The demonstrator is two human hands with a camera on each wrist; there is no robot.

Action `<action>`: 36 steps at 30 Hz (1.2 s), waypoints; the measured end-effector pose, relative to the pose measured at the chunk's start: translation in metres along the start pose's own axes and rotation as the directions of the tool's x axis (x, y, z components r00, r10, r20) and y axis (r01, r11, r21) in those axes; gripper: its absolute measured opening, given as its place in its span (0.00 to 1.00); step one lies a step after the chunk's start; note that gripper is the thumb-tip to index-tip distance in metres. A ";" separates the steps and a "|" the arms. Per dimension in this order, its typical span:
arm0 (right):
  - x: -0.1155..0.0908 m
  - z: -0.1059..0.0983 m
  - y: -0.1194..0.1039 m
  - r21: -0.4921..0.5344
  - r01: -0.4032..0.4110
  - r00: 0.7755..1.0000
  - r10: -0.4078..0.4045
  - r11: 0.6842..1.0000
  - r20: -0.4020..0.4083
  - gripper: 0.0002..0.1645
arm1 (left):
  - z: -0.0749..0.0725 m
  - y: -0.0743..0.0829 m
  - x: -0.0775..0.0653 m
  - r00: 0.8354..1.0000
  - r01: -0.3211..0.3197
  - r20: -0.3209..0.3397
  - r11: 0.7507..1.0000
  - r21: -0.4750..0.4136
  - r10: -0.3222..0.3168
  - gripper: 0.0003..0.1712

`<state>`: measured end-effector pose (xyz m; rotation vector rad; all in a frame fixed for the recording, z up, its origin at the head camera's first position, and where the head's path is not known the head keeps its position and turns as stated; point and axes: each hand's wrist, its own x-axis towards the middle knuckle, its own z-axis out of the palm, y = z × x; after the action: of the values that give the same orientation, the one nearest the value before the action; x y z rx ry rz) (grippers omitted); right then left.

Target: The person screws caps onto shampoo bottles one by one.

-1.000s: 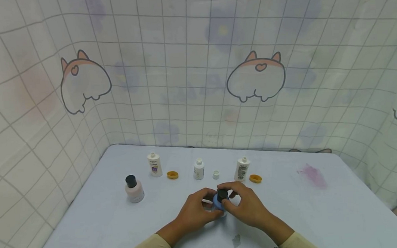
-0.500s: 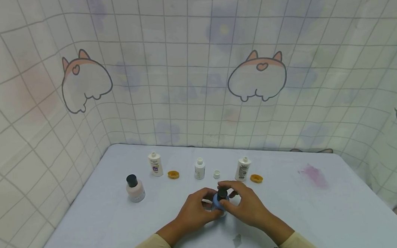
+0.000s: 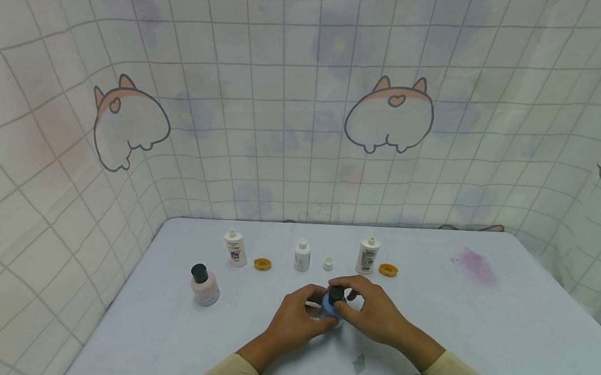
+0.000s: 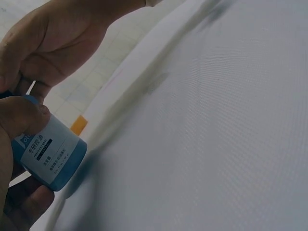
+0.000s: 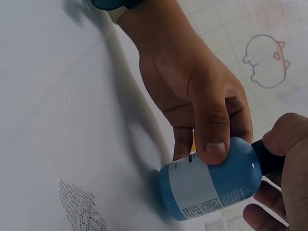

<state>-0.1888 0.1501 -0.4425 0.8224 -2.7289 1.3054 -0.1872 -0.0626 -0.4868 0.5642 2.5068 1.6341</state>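
A blue bottle with a white label stands near the middle of the table, between both hands. My left hand grips its body, thumb on the near side and fingers round the far side. At the top, my right hand pinches the black cap between thumb and fingers. The cap sits on the bottle's neck. In the left wrist view the label faces the camera, and the right hand reaches in from above.
A pale pink bottle with a black cap stands left. Behind are white bottles without caps: one left, one central, one right. Orange caps and a small white cap lie among them. A pink stain marks the cloth.
Both hands stay in place on the blue bottle and its cap. The right fingers shift very slightly at the cap, and the head view has drifted a little.
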 end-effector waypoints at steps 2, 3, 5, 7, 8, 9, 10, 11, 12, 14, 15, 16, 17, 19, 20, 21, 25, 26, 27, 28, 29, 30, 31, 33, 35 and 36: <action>0.000 -0.001 0.000 -0.001 0.000 1.000 0.000 1.000 -0.003 0.24 | 0.000 0.000 0.000 1.000 -0.003 -0.001 1.000 0.007 0.003 0.29; -0.001 -0.001 -0.001 -0.004 -0.003 1.000 0.003 1.000 -0.005 0.24 | 0.000 0.000 0.000 1.000 -0.005 -0.001 1.000 0.011 0.005 0.29; -0.001 -0.001 -0.001 -0.012 -0.012 1.000 0.012 1.000 -0.006 0.24 | 0.000 0.000 0.000 1.000 -0.008 -0.002 1.000 0.022 0.008 0.28; -0.002 -0.001 0.000 -0.022 -0.020 1.000 0.019 1.000 -0.008 0.24 | 0.000 0.000 0.000 1.000 -0.013 0.000 1.000 0.026 0.013 0.28; -0.002 -0.001 0.001 -0.028 -0.024 1.000 0.024 0.999 -0.009 0.24 | 0.000 0.000 0.000 1.000 -0.014 0.002 1.000 0.026 0.014 0.28; -0.002 -0.001 0.002 -0.032 -0.027 1.000 0.027 0.999 -0.011 0.24 | 0.000 0.000 0.000 1.000 -0.016 0.005 0.999 0.027 0.016 0.28; -0.002 -0.001 0.002 -0.038 -0.029 0.999 0.028 0.999 -0.015 0.24 | 0.000 0.001 0.000 1.000 -0.017 0.009 0.999 0.027 0.017 0.28; -0.002 0.000 0.003 -0.043 -0.031 0.999 0.030 0.999 -0.021 0.24 | 0.000 0.001 0.000 1.000 -0.019 0.012 0.999 0.027 0.019 0.28; -0.003 0.000 0.004 -0.048 -0.031 0.999 0.029 0.998 -0.027 0.23 | 0.000 0.001 0.000 1.000 -0.020 0.015 0.999 0.028 0.020 0.28; -0.003 0.000 0.004 -0.056 -0.031 0.999 0.029 0.998 -0.042 0.23 | 0.000 0.002 0.000 0.999 -0.027 0.019 0.999 0.033 0.027 0.28; -0.003 0.000 0.004 -0.057 -0.030 0.998 0.027 0.998 -0.049 0.23 | 0.000 0.003 0.000 0.999 -0.032 0.020 0.999 0.038 0.032 0.28; -0.004 0.001 0.004 -0.058 -0.029 0.998 0.026 0.998 -0.053 0.23 | 0.000 0.003 0.000 0.999 -0.037 0.020 0.998 0.041 0.037 0.28; -0.004 0.001 0.004 -0.056 -0.030 0.998 0.027 0.998 -0.058 0.22 | 0.000 0.003 0.000 0.999 -0.042 0.019 0.998 0.043 0.042 0.27; -0.004 0.002 0.003 -0.054 -0.038 0.997 0.034 0.998 -0.071 0.23 | 0.000 0.004 0.000 0.999 -0.049 0.018 0.998 0.046 0.048 0.27; -0.004 0.002 0.002 -0.053 -0.046 0.996 0.042 0.998 -0.079 0.23 | 0.001 0.005 0.000 0.999 -0.049 0.015 0.998 0.047 0.048 0.27; -0.004 0.002 0.001 -0.049 -0.055 0.995 0.051 0.997 -0.086 0.23 | 0.001 0.005 0.000 0.999 -0.046 0.012 0.998 0.045 0.045 0.27; -0.002 0.004 -0.001 -0.025 -0.075 0.992 0.072 0.997 -0.105 0.26 | 0.001 0.006 -0.001 1.000 -0.022 -0.004 0.999 0.032 0.023 0.28; -0.002 0.004 -0.002 -0.013 -0.070 0.992 0.069 0.997 -0.104 0.27 | 0.001 0.006 -0.001 1.000 -0.019 -0.010 0.999 0.028 0.019 0.28; -0.001 0.004 -0.002 0.000 -0.063 0.993 0.063 0.998 -0.101 0.29 | 0.001 0.006 -0.001 1.000 -0.018 -0.015 1.000 0.025 0.019 0.28; -0.002 0.004 -0.002 0.012 -0.054 0.994 0.055 0.998 -0.097 0.30 | 0.000 0.007 -0.001 1.000 -0.022 -0.020 1.000 0.023 0.022 0.28; -0.002 0.004 -0.002 0.023 -0.047 0.994 0.049 0.999 -0.094 0.32 | -0.001 0.007 -0.002 0.999 -0.027 -0.026 0.999 0.019 0.028 0.28; -0.002 0.003 -0.001 0.033 -0.041 0.995 0.044 0.999 -0.092 0.33 | -0.003 0.007 -0.002 0.999 -0.035 -0.032 0.999 0.019 0.036 0.27; -0.002 0.003 -0.001 0.040 -0.033 0.995 0.036 0.999 -0.091 0.33 | -0.004 0.007 -0.002 0.998 -0.044 -0.039 0.999 0.017 0.045 0.27; -0.003 0.003 0.000 0.043 -0.027 0.995 0.031 0.999 -0.095 0.33 | -0.008 0.007 -0.002 0.997 -0.053 -0.051 0.998 0.012 0.054 0.28; -0.003 0.002 0.001 0.035 -0.027 0.994 0.030 0.999 -0.101 0.31 | -0.012 0.006 -0.003 0.997 -0.049 -0.062 0.999 0.010 0.050 0.29; -0.003 0.002 0.002 0.029 -0.027 0.994 0.030 0.999 -0.103 0.31 | -0.014 0.005 -0.003 0.997 -0.043 -0.067 0.999 0.011 0.044 0.29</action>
<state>-0.1861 0.1510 -0.4459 0.6991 -2.6587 1.3533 -0.1865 -0.0740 -0.4763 0.5783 2.5691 1.6846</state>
